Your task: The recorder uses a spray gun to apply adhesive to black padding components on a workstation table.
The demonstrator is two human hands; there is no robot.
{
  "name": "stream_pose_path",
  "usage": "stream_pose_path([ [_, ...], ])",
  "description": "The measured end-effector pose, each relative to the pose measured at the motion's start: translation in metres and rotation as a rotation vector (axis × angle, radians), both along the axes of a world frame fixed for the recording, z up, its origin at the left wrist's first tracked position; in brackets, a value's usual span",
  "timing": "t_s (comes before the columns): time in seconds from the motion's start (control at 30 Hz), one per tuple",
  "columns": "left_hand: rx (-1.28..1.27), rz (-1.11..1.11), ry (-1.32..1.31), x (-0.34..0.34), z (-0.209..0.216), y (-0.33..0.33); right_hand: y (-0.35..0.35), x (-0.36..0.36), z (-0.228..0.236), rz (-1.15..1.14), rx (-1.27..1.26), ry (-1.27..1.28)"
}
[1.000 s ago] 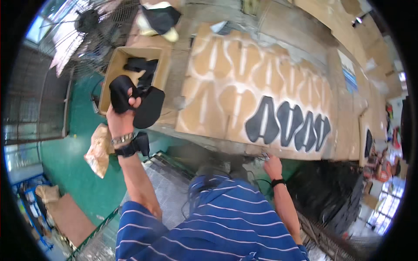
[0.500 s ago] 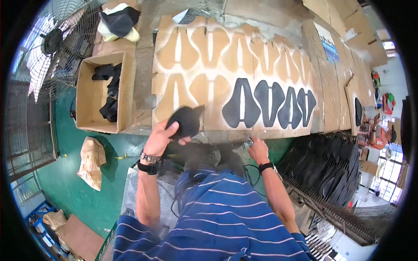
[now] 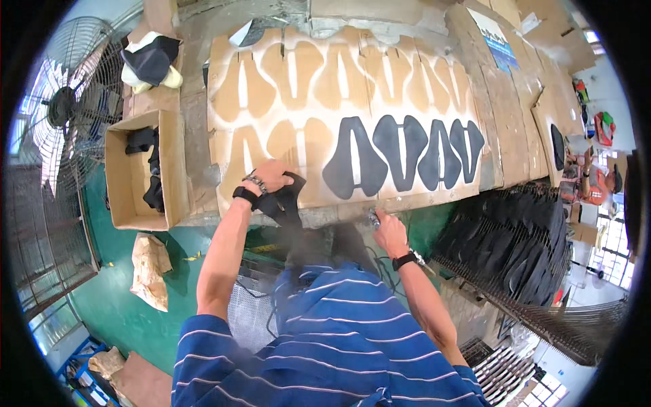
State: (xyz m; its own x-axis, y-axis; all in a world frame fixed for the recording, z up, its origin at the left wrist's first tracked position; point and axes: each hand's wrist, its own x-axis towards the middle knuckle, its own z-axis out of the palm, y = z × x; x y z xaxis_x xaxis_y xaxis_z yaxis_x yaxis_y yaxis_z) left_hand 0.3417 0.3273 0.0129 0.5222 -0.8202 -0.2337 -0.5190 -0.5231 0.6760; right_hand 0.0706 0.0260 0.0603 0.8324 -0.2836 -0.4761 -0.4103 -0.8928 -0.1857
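One black piece [image 3: 290, 199] fills left fingers [image 3: 283, 178] at cardboard edge [image 3: 339, 201]; right fingers [image 3: 384, 221] apparently grip metal tool [image 3: 373, 218].

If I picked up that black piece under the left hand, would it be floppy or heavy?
The black piece may be bendy, since it looks bent below the left hand. It's probably light: it looks thin and one hand manages it. It likely wouldn't roll, if it's like the black shapes lying flat on the cardboard.
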Motion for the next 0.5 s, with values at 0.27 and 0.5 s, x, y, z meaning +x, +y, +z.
stream_pose_path([
  [0.27, 0.116, 0.067, 0.077, 0.043, -0.001, -0.056, -0.010, -0.005, -0.010, 0.028, 0.015, -0.018],
  [0.5, 0.124, 0.092, 0.080, 0.071, 0.000, -0.096, -0.016, -0.002, -0.004, -0.010, 0.071, -0.008],
])
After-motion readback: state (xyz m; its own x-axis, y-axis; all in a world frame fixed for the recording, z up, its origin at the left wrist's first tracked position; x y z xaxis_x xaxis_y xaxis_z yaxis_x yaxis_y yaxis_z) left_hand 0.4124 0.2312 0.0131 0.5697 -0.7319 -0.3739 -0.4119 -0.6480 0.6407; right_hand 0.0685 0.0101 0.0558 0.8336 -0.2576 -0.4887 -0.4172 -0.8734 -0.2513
